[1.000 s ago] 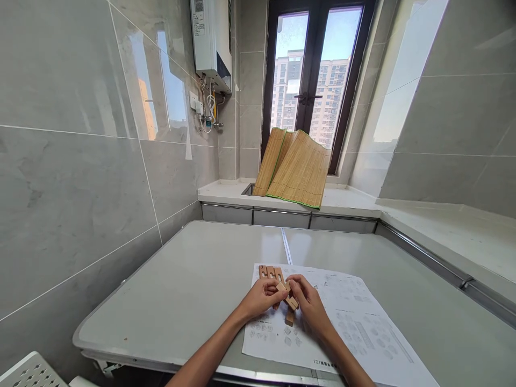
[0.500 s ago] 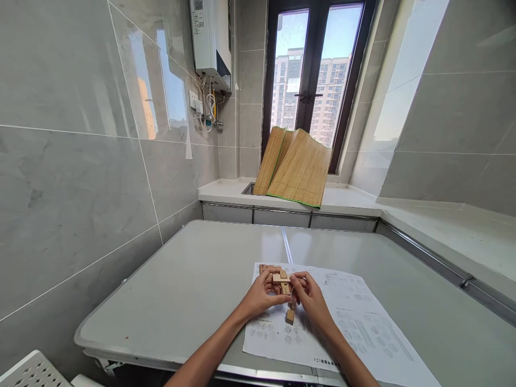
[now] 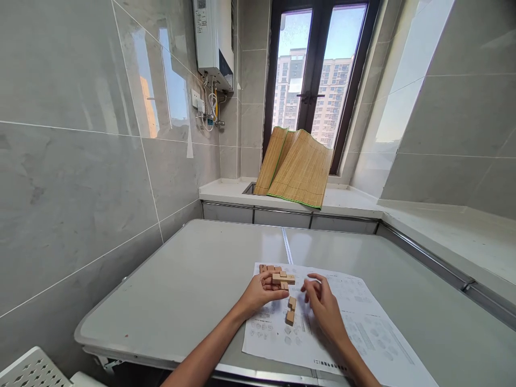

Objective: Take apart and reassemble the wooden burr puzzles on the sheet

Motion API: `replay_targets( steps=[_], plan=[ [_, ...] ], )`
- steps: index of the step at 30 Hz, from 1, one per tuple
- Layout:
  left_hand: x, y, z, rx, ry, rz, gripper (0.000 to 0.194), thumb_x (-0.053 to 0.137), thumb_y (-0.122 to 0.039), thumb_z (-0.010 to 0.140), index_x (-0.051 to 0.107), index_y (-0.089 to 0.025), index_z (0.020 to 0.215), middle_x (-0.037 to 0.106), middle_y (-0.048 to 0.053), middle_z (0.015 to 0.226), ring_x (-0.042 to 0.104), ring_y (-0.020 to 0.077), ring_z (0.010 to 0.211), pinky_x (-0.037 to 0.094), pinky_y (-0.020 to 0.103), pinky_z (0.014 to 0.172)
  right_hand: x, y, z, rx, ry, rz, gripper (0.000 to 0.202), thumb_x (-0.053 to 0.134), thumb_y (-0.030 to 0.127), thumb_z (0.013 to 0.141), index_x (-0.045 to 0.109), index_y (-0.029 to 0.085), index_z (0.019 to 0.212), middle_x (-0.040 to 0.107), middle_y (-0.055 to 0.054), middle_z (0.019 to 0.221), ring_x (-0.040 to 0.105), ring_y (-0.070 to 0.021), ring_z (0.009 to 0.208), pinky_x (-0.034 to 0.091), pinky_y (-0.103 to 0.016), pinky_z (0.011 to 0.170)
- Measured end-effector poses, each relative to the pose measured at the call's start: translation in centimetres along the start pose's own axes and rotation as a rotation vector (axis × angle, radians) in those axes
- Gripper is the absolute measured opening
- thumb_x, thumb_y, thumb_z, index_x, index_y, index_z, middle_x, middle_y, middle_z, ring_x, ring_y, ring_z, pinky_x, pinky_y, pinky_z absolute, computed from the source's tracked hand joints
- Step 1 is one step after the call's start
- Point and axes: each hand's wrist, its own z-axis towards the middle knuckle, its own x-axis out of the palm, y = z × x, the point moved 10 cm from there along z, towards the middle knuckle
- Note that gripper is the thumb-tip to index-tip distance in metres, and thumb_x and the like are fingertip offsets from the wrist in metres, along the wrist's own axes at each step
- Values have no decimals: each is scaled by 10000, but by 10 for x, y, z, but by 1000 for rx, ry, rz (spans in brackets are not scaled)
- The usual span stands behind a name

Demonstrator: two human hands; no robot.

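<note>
Over a printed sheet on a table, the left hand pinches crossed wooden blocks, seemingly so the pieces stay together, while the right hand, apparently holding nothing, hovers loosely curled beside them.

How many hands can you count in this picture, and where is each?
2. The left hand holds wooden pieces over the printed sheet. The right hand is to the right of those pieces, apart from them. Neither hand is fully hidden.
</note>
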Motion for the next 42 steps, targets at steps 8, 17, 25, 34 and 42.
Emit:
replay_targets(
  steps=[8, 17, 25, 34, 42],
  plan=[
    [-4, 3, 1, 56, -10, 56, 744, 954, -330, 632, 648, -153, 1287, 769, 163, 1133, 741, 282, 1011, 553, 456, 985, 22, 16, -48, -349, 204, -461, 572, 766, 421, 803, 588, 311, 1336, 640, -96, 1243, 655, -313, 1113, 598, -424, 880],
    [-10, -8, -1, 104, -92, 96, 728, 951, -340, 625, 639, -152, 1256, 750, 155, 1147, 719, 228, 912, 558, 402, 916, 15, 17, -31, -220, 153, -414, 474, 715, 348, 794, 523, 281, 1223, 701, -34, 1003, 674, -241, 797, 578, -368, 710],
    [-9, -13, -4, 132, -115, 145, 682, 932, -322, 648, 638, -156, 1241, 751, 132, 1112, 699, 199, 851, 556, 374, 873, 31, 42, -27, -303, 185, -367, 471, 690, 420, 877, 489, 276, 1277, 649, 12, 821, 624, -210, 645, 529, -341, 614],
    [-10, -14, -5, 200, -129, 228, 682, 925, -352, 659, 628, -177, 1247, 724, 115, 1150, 689, 213, 916, 552, 345, 846, 24, 36, -8, -181, 171, -36, 276, 593, 514, 961, 605, 241, 1003, 739, -79, 980, 736, -258, 821, 614, -411, 777],
    [-4, -25, -13, 300, -138, 483, 708, 888, -399, 694, 617, -228, 1326, 685, 55, 1056, 624, 155, 772, 546, 303, 752, 15, 41, -11, -256, 167, -93, 291, 590, 479, 975, 664, 242, 1129, 730, -95, 1124, 728, -269, 1007, 625, -416, 891]
  ],
)
